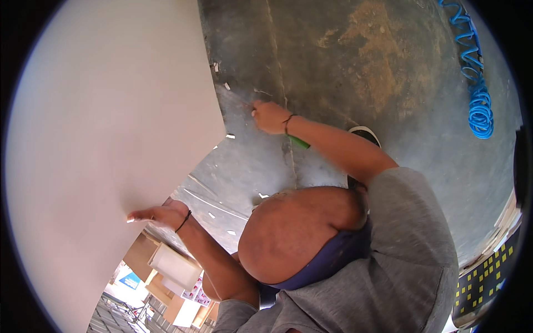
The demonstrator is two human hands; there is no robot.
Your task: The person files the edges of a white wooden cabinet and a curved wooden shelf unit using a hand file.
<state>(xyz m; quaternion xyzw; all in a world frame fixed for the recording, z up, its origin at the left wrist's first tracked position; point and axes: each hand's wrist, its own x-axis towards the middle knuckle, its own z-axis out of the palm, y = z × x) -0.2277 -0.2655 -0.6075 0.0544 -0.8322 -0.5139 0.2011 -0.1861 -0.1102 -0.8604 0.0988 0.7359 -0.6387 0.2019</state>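
Note:
A large, smooth white panel (111, 111) fills the left side, its corner pointing toward the middle. My left hand (161, 214) grips the panel's lower edge, with one digit extended over the pale face; the other fingers are partly hidden by the edge. Just right of the panel's right-hand edge, my right hand (271, 116) is closed. A thin, blurred streak runs from it toward that edge, too smeared to name. Around my right wrist is a dark band, with a green strip (300, 142) beside it.
Small white scraps (231, 136) lie on the stained grey concrete floor (322, 66) along the panel. A coiled blue hose (480, 114) hangs at the upper right. Cardboard boxes and a white tray (175, 268) stand at lower left. My bent knee (300, 233) and dark shoe (366, 135) are close by.

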